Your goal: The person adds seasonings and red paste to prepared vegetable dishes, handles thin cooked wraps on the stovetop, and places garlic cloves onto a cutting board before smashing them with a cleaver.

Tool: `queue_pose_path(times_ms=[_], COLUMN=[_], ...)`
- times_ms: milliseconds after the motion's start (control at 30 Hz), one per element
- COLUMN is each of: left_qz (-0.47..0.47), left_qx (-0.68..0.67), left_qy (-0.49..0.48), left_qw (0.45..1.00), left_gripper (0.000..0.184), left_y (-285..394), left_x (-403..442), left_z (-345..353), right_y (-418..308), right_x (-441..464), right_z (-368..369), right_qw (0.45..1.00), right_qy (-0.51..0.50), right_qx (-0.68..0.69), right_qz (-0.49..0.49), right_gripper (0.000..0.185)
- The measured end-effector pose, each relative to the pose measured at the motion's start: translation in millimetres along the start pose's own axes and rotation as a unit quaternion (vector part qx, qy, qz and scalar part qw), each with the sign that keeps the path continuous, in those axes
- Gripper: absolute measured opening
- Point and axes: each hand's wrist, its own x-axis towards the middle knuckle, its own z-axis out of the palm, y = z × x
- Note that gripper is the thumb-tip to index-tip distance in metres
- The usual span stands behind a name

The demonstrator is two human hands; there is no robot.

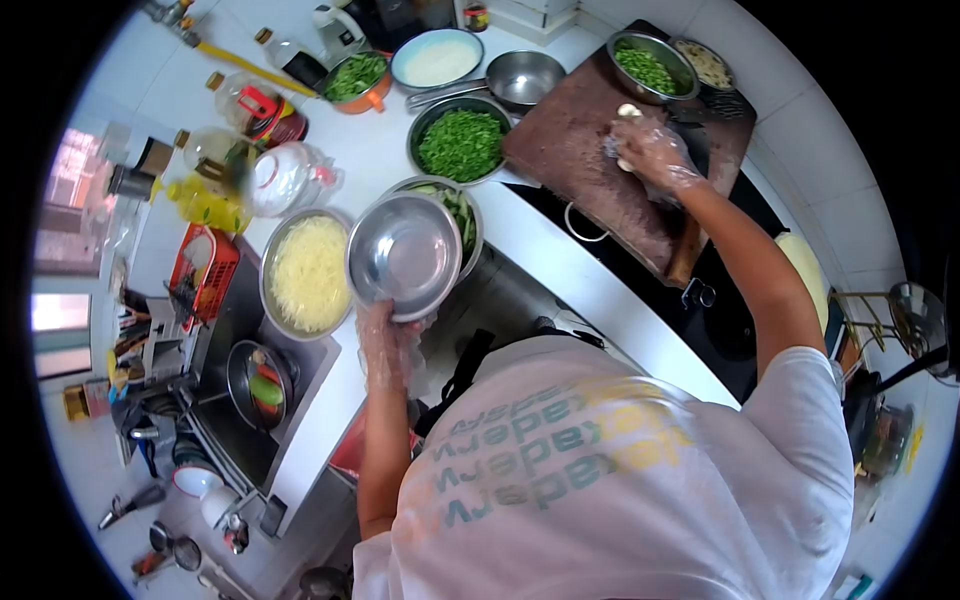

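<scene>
An empty metal bowl (pixel 403 255) is gripped at its near rim by my left hand (pixel 384 345), which wears a clear plastic glove. The bowl is held above a bowl of sliced green vegetable (pixel 458 215), partly covering it. On the brown cutting board (pixel 560 135), my right hand (pixel 650 150), also gloved, is closed around pale whitish pieces (pixel 627 112) that show at its fingertips. A cleaver (pixel 687 255) lies beneath and beside that hand, its wooden handle toward the board's near corner.
Shredded pale vegetable fills a bowl (pixel 308 274) at left. Chopped greens fill a bowl (pixel 461 140) beside the board, and another bowl (pixel 653 66) stands on its far corner. A saucepan (pixel 525 78), plate (pixel 437 58), bottles (pixel 213 205) and sink (pixel 235 300) surround them.
</scene>
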Motion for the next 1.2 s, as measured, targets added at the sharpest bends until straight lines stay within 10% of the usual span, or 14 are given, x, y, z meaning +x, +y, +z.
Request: queue_pose_path(times_ms=[433, 500, 567, 633, 767, 833, 900, 967, 1000, 1067, 1200], left_qz=[-0.028, 0.033, 0.143, 0.283, 0.207, 0.331, 0.478, 0.230, 0.059, -0.092, 0.106], left_qx=[-0.101, 0.189, 0.508, 0.784, 0.817, 0.835, 0.741, 0.455, 0.259, 0.057, 0.097], left_qy=[0.010, -0.074, -0.116, -0.099, -0.154, -0.185, -0.183, -0.169, -0.137, -0.077, -0.003], left_qw=[0.994, 0.979, 0.841, 0.543, 0.515, 0.399, 0.434, 0.844, 0.954, 0.991, 0.990], left_gripper=[0.019, 0.022, 0.027, 0.036, 0.041, 0.036, 0.027, 0.025, 0.025, 0.027, 0.037], left_y=[20.1, 5.2, 4.4, 26.5, 54.5, 44.0, 32.8, 26.8, 27.0, 26.1, 32.3], left_x=[209.5, 282.0, 297.3, 266.3, 252.5, 298.6, 321.0, 343.8, 345.4, 341.7, 254.0], left_z=[19.6, -11.9, -7.3, 13.9, 35.7, 0.8, -15.8, -14.1, -10.4, -4.4, 32.9], right_y=[-50.2, -65.4, -75.5, -85.9, -86.7, -107.5, -108.2, -108.7, -106.4, -100.9, -78.6], right_x=[-59.9, -95.3, -127.3, -154.1, -184.0, -169.4, -163.9, -155.1, -149.1, -143.8, -153.4], right_z=[-79.1, -86.2, -85.8, -69.7, -14.6, -23.2, -19.0, -23.2, -26.0, -30.1, -39.9], right_qw=[0.986, 0.974, 0.964, 0.937, 0.907, 0.909, 0.888, 0.880, 0.870, 0.839, 0.681], right_qy=[0.140, 0.139, 0.137, 0.156, 0.137, 0.084, 0.083, 0.096, 0.068, 0.051, 0.141], right_qx=[0.061, 0.102, 0.095, 0.122, 0.157, 0.017, -0.038, -0.033, -0.030, 0.051, 0.472], right_qz=[0.070, 0.145, 0.208, 0.288, 0.366, 0.408, 0.450, 0.464, 0.488, 0.539, 0.541], right_gripper=[0.028, 0.027, 0.029, 0.033, 0.049, 0.058, 0.062, 0.061, 0.060, 0.053, 0.038])
